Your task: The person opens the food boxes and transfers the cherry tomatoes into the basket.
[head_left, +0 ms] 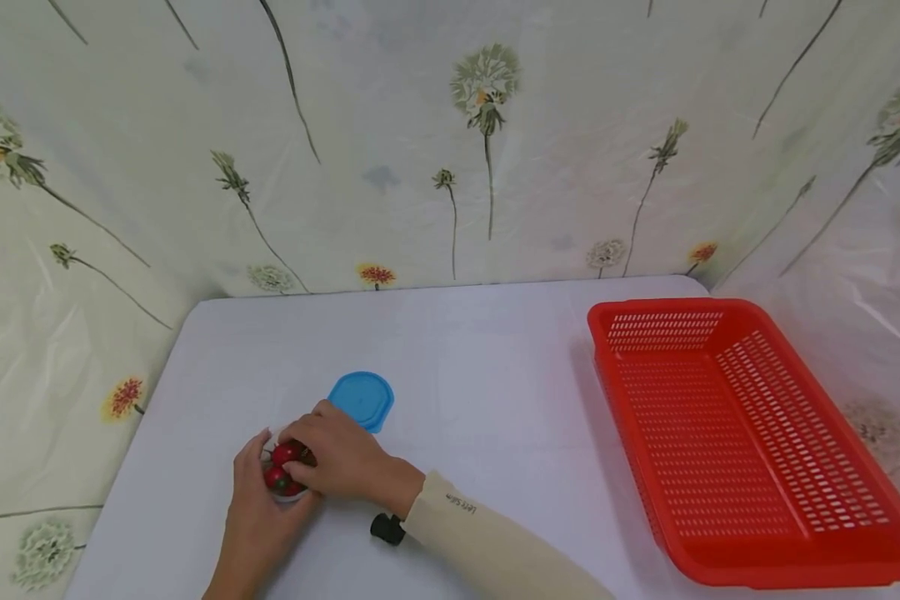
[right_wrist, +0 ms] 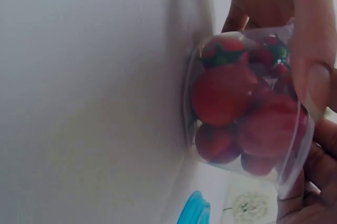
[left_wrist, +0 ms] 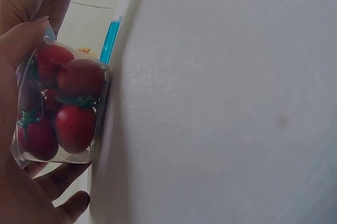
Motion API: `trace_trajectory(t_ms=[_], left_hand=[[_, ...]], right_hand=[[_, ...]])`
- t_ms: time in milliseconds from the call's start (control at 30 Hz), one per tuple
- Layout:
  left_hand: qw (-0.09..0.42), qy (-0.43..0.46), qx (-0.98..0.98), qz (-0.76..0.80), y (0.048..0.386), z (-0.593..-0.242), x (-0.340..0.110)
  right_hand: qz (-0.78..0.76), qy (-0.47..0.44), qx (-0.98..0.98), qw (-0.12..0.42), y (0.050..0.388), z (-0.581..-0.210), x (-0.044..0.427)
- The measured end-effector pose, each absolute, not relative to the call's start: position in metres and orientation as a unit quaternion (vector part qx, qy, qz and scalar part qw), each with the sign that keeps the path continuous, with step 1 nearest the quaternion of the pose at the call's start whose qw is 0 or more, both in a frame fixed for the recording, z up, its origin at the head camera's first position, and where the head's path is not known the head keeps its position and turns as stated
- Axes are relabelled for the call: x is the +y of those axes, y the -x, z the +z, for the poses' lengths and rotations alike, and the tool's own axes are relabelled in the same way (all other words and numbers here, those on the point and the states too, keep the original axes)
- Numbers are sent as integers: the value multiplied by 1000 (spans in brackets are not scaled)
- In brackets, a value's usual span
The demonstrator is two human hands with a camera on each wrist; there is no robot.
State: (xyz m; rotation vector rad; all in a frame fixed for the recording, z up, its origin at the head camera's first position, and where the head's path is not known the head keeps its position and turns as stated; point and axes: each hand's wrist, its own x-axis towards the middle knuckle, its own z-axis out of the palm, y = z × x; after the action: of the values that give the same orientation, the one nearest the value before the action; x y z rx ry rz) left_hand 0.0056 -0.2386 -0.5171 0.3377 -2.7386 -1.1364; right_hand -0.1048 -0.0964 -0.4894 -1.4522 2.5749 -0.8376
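Observation:
A small clear plastic tub [right_wrist: 247,167] full of red cherry tomatoes [left_wrist: 76,129] with green stems stands upright on the white table, left of the middle. My left hand [head_left: 258,504] grips the tub from its near left side, with thumb and fingers around the wall. From the right, my right hand [head_left: 345,454] reaches over the open top; its thumb and curled fingers close around a tomato at the rim, partly hidden under the hand. A blue lid [head_left: 362,398] lies flat on the table just beyond the right hand.
A large red plastic basket [head_left: 607,400] with slotted walls stands on the right side of the table [head_left: 487,358]. A small black object [head_left: 387,528] shows under the right wrist. Flower-printed sheeting [head_left: 390,125] hangs behind the table and along its sides.

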Motion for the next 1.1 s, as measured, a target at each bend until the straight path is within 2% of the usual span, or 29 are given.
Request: trace_trajectory(t_ms=[500,800,1100], left_hand=[[36,-127,-899,-417,-7,-509,-239],[32,-138,-896,-421,-9,-508,-237],[16,-166,-898,-408,-6,-507,-233]], right_hand=[[-339,487,794,130,114,-469,-74],[-318,505,791,136,111,-451,-46],[-312,488,804,137,122,-423,7]])
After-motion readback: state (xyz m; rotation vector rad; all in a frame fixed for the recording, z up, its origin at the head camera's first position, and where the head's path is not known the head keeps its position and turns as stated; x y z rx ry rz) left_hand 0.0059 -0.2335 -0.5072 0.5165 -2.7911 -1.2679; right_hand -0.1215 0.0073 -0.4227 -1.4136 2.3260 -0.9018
